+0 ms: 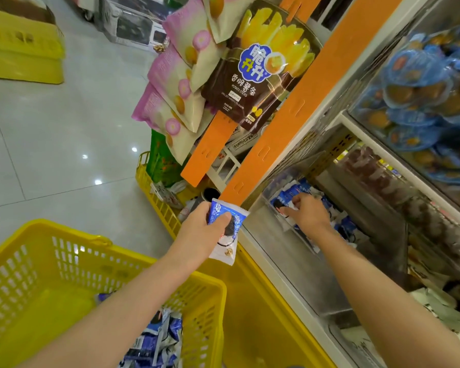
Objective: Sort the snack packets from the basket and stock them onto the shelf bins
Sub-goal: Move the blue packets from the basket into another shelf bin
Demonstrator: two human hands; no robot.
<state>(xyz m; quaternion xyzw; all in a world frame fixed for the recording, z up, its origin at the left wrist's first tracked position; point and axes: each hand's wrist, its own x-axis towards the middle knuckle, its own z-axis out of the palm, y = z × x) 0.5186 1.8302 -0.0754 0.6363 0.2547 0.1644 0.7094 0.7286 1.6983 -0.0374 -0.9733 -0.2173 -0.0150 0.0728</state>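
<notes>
The left hand (199, 227) is raised just in front of the shelf edge, its grip clenched on a blue-and-white snack packet (234, 229): the thumb lies across the blue upper face and the fingers wrap behind, so the packet stands roughly upright with its white lower end hanging below the palm. The right hand (307, 211) reaches into the clear shelf bin (274, 251), knuckles up. Its grip is closed too, with curled fingers and thumb pinching the white edge of one of the stocked packets (300, 188), which lie heaped in the same blue-and-white wrapping at the far end of the bin and under the wrist. Below the left forearm sits the yellow basket (64, 235) with more loose packets (157, 338) of that kind piled in its near corner. A second yellow basket (154, 192) stands on the tiled floor (51, 142) beyond the left hand, against the foot of the shelf. Orange hanging strips (303, 110) run up the shelf's front and carry a brown potato sticks bag (260, 65), with a column of pink-and-cream bags (181, 75) beside it. The bin above holds blue-lidded cups (420, 83) stacked behind its clear wall.
</notes>
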